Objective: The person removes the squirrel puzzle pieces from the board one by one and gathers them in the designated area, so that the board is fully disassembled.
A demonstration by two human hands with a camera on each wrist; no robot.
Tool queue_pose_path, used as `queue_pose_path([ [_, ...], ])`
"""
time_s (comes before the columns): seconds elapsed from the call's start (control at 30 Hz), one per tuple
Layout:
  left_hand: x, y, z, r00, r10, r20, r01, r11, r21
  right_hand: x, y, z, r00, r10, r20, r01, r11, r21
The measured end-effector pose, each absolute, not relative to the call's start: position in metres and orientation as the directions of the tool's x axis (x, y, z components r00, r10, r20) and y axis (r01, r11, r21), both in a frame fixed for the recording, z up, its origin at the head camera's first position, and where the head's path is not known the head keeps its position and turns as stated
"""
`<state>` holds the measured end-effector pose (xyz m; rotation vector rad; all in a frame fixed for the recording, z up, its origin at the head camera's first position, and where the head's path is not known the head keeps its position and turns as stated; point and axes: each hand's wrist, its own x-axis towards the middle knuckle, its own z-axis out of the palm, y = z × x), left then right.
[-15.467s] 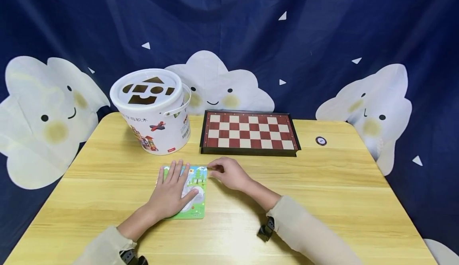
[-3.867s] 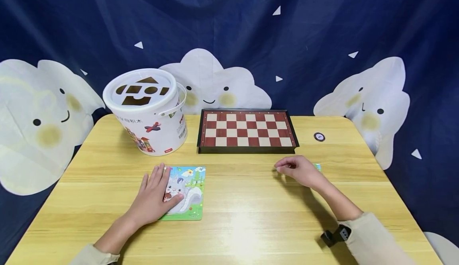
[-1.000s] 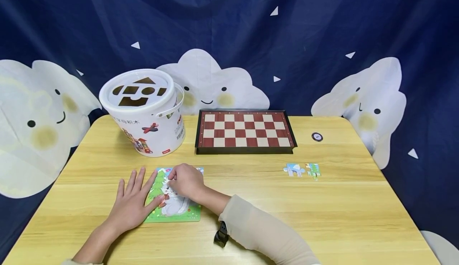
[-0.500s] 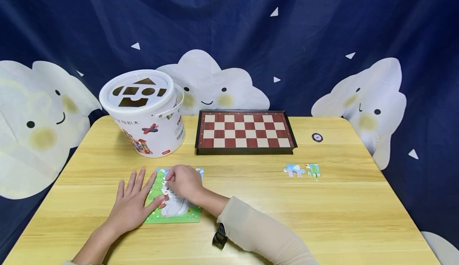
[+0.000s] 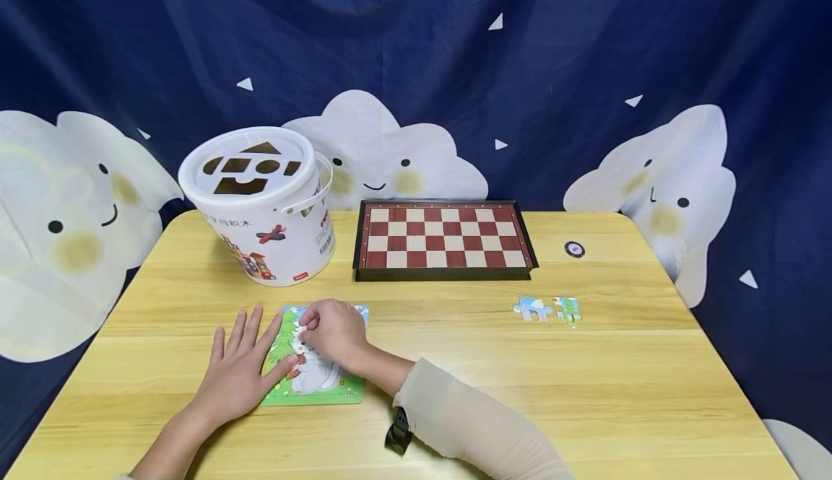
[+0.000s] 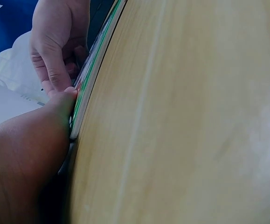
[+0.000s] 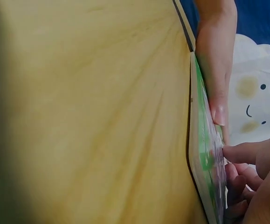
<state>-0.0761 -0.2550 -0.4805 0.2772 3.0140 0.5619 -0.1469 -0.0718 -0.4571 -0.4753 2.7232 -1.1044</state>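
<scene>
A small squirrel jigsaw puzzle lies in its green frame near the table's front left. My left hand rests flat on the table with fingers spread, its thumb pressing the puzzle's left edge. My right hand is curled over the puzzle's upper part, fingertips pinching a puzzle piece at the picture's top left. In the right wrist view the left thumb lies along the puzzle while my right fingers touch its face. Two loose pieces lie far right.
A white shape-sorter bucket stands at the back left of the wooden table. A closed red-and-cream chessboard case lies at the back centre. A small round disc sits at the back right. A blue cloud curtain hangs behind.
Earlier my right hand carried two pieces out to the right and came back to the puzzle. In the last second it has only shifted slightly left; the left hand stays put.
</scene>
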Motion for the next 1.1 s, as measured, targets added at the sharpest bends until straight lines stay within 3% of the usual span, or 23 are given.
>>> queue_pose_path([
  [0.33, -0.0771, -0.2569, -0.4854, -0.982, 0.187, -0.036, 0.162, 0.919, 0.36, -0.1464, -0.0717, -0.4571, -0.932, -0.36, -0.034, -0.237, 0.679, -0.695],
  [0.7, -0.0766, -0.2572, -0.4848, -0.981, 0.19, -0.035, 0.165, 0.92, 0.356, -0.1466, -0.071, -0.4591, -0.938, -0.342, -0.05, -0.175, 0.596, -0.783],
  [1.1, -0.0753, -0.2593, -0.4882, -0.979, 0.202, 0.029, 0.197, 0.9, 0.388, -0.1481, -0.0707, -0.458, -0.933, -0.357, -0.052, -0.178, 0.579, -0.796],
])
